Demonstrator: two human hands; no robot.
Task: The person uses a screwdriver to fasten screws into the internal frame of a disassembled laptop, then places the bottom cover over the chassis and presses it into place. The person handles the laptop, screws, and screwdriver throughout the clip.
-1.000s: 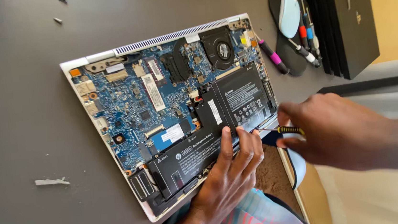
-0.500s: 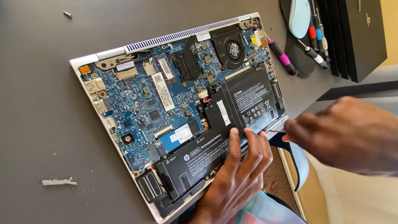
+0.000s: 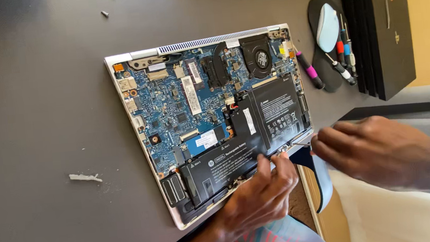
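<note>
Two bare hands meet at the near edge of an opened silver laptop (image 3: 135,99). Left hand (image 3: 260,195) presses flat, fingers spread, on the black L-shaped battery pack (image 3: 238,152); right hand (image 3: 370,149) pinches a thin metal-tipped screwdriver (image 3: 300,142) just beside those fingertips. Probably light but puncture-prone, the battery is best lifted by its rigid edges. Beyond lies the blue circuit board (image 3: 172,109), then a round black fan (image 3: 261,59).

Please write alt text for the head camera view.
A left hand presses on the black battery of an opened laptop while the right hand works a thin tool at its edge, on a dark table.
</note>
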